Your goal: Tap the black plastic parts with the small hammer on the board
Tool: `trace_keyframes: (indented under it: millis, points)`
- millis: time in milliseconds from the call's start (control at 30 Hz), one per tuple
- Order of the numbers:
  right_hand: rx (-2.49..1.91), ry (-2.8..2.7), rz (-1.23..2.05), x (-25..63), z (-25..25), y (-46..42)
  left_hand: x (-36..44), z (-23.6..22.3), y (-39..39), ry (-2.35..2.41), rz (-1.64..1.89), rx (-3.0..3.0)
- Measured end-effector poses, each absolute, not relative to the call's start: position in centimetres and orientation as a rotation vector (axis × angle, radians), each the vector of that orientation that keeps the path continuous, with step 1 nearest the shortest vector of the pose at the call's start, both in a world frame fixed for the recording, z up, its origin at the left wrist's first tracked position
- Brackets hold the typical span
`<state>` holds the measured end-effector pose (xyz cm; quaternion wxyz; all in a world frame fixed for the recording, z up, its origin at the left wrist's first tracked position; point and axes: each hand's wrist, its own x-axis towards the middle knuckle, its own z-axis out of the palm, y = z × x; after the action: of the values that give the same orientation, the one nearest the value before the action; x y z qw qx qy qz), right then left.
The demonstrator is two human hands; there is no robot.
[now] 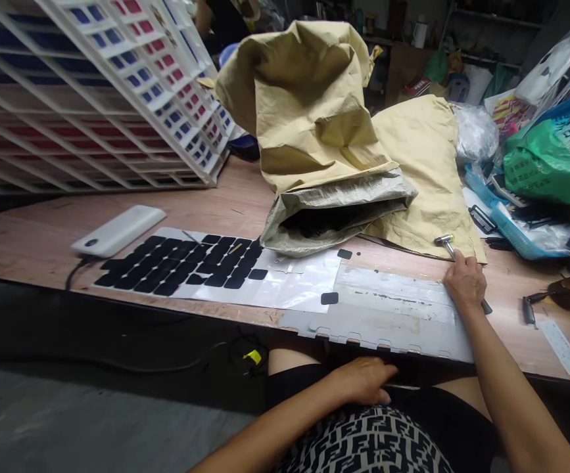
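Note:
My right hand (465,284) is wrapped round the handle of a small hammer (445,241). It rests at the right end of a grey sheet (378,322) with notches along its front edge. The hammer's metal head points away from me, and its dark handle end sticks out under the hand. My left hand (366,380) hangs over my lap, just below the table edge, fingers partly curled; anything inside them is hidden. Left of the grey sheet lies a white sheet (289,289) covered with rows of black rounded pieces (166,263). Two loose black pieces (329,298) lie near its right end.
A large tan sack (314,112) with its dark mouth facing me leans over another sack (423,151). White plastic crates (166,98) rise at left, behind a white device (119,230) with a cable. At right are a blue basket (526,230) and a green bag (555,151).

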<state>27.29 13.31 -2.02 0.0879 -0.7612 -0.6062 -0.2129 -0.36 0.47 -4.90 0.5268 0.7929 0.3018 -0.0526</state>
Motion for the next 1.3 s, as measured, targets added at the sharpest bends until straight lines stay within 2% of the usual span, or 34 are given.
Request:
trace_keyframes:
  millis: [67, 133, 267, 367, 500, 600, 700, 800, 967, 1100, 1300]
  points:
    - [-2.261, -1.796, -0.648, 27.3, -2.1, 13.4, -1.8, -1.2, 2.6, 0.480, -0.075, 1.839]
    - [-2.265, -1.793, -0.647, 27.3, -2.1, 13.4, -3.8, 1.9, 6.0, 0.538, 0.139, 1.756]
    - [-2.285, -1.800, -0.604, 27.2, -1.9, 13.5, -8.5, 3.3, 15.2, 1.493, 0.665, 1.888]
    - [-2.295, -1.794, -0.563, 27.1, -1.7, 13.4, -11.6, 1.4, 20.6, 2.024, 0.576, 2.013]
    - [-2.310, -1.796, -0.521, 26.9, -1.5, 13.3, -13.8, -0.5, 23.4, 2.238, 0.333, 2.073]
    - [-2.327, -1.787, -0.500, 26.8, -1.4, 13.2, -14.0, -0.3, 23.0, 2.215, 0.359, 2.125]
    - [-2.332, -1.796, -0.495, 26.7, -1.4, 13.2, -12.4, 0.8, 21.1, 2.025, 0.570, 2.192]
    - [-2.329, -1.802, -0.510, 26.7, -1.4, 13.2, -8.5, 1.7, 18.2, 1.633, 0.725, 2.209]
    - [-2.318, -1.802, -0.528, 26.9, -1.7, 13.2, 0.2, 0.6, 14.4, 1.123, 0.644, 2.266]
    - [-2.305, -1.796, -0.548, 27.2, -2.0, 13.3, 3.7, -1.4, 13.8, 1.067, 0.584, 2.335]
    - [-2.304, -1.784, -0.545, 27.3, -2.4, 13.4, 1.9, -2.9, 14.5, 1.042, 0.688, 2.276]
